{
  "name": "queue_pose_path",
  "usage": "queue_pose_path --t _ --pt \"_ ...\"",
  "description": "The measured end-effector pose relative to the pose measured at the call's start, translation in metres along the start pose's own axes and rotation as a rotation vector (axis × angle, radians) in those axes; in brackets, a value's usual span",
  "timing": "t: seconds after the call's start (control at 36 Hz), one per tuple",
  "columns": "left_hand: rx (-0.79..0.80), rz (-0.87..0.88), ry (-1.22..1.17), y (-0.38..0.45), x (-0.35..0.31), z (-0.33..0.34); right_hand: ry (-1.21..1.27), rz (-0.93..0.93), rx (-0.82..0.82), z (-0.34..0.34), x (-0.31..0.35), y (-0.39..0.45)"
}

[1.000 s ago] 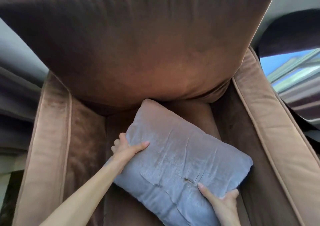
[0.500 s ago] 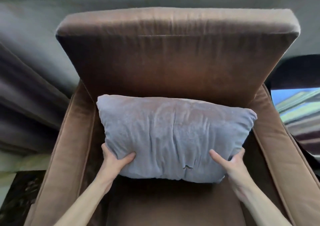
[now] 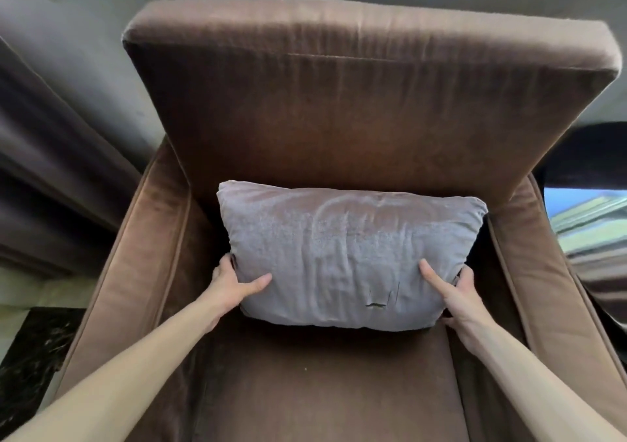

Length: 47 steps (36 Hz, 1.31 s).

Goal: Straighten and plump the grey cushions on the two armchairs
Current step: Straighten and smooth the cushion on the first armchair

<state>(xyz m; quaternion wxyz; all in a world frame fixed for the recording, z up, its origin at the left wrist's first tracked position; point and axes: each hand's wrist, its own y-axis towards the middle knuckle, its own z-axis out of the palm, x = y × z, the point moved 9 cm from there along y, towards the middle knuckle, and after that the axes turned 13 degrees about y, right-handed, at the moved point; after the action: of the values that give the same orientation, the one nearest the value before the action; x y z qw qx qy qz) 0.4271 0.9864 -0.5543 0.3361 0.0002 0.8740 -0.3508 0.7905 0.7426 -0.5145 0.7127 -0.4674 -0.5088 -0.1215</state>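
A grey cushion (image 3: 346,255) stands upright on the seat of a brown velvet armchair (image 3: 339,109), leaning against the backrest. It is wrinkled, with a small dark mark low on its front. My left hand (image 3: 234,284) grips its lower left corner, thumb on the front, fingers behind. My right hand (image 3: 453,292) grips the lower right corner the same way. Only this one armchair is in view.
The armrests (image 3: 146,255) rise on both sides of the seat. Dark curtains (image 3: 51,170) hang to the left. A dark marble-like surface (image 3: 27,357) lies at lower left. A bright window (image 3: 590,224) shows at the right.
The cushion went from lying tilted on the seat to upright and level, then back against the backrest. Both hands stayed on its lower corners. The view pulled back from the chair.
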Motion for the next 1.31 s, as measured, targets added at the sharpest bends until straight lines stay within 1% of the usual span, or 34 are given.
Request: queue_pose_path --t 0.08,0.17,0.22,0.31,0.39,0.47,0.53,0.64,0.72,0.78,0.89,0.97,1.03,1.08,1.17,1.25,1.31 --pt "-0.06 0.05 -0.025 0.01 -0.023 -0.031 -0.02 -0.022 -0.018 -0.006 0.022 0.008" --pt "-0.117 0.104 -0.061 0.017 -0.06 -0.062 -0.087 -0.118 -0.068 -0.015 0.061 0.019" --pt "-0.151 0.118 -0.09 0.02 -0.083 -0.077 -0.109 -0.146 -0.093 -0.019 0.083 0.028" --pt "-0.144 0.133 -0.131 0.021 -0.107 -0.084 -0.126 -0.155 -0.094 -0.016 0.105 0.038" --pt "-0.126 0.094 -0.187 0.019 -0.113 -0.08 -0.112 -0.112 -0.049 -0.006 0.108 0.046" --pt "-0.16 0.055 -0.316 0.017 -0.108 -0.08 -0.081 -0.024 -0.042 -0.001 0.101 0.051" --pt "-0.174 0.04 -0.389 0.014 -0.103 -0.081 -0.077 0.015 0.017 0.002 0.1 0.052" --pt "-0.227 0.083 -0.451 0.01 -0.097 -0.092 -0.032 -0.054 0.07 0.003 0.118 0.052" --pt "-0.277 0.131 -0.49 0.008 -0.097 -0.102 -0.002 -0.113 0.068 0.003 0.127 0.052" --pt "-0.276 0.138 -0.473 0.008 -0.097 -0.101 -0.031 -0.132 0.019 0.002 0.123 0.055" --pt "-0.267 0.096 -0.361 0.009 -0.101 -0.097 -0.137 -0.129 -0.063 0.003 0.11 0.055" --pt "-0.29 0.12 -0.258 0.011 -0.111 -0.105 -0.177 -0.201 -0.131 0.002 0.122 0.049" --pt "-0.287 0.141 -0.23 0.014 -0.114 -0.113 -0.157 -0.249 -0.14 0.0 0.131 0.047" --pt "-0.23 0.138 -0.239 0.017 -0.112 -0.116 -0.156 -0.25 -0.123 0.001 0.134 0.046" --pt "-0.14 0.113 -0.206 0.021 -0.111 -0.119 -0.26 -0.189 -0.096 0.001 0.134 0.046" --pt "-0.189 0.109 -0.102 0.022 -0.114 -0.133 -0.402 -0.197 -0.119 -0.006 0.147 0.045" --pt "-0.228 0.112 -0.145 0.023 -0.113 -0.139 -0.512 -0.227 -0.168 -0.014 0.16 0.043"
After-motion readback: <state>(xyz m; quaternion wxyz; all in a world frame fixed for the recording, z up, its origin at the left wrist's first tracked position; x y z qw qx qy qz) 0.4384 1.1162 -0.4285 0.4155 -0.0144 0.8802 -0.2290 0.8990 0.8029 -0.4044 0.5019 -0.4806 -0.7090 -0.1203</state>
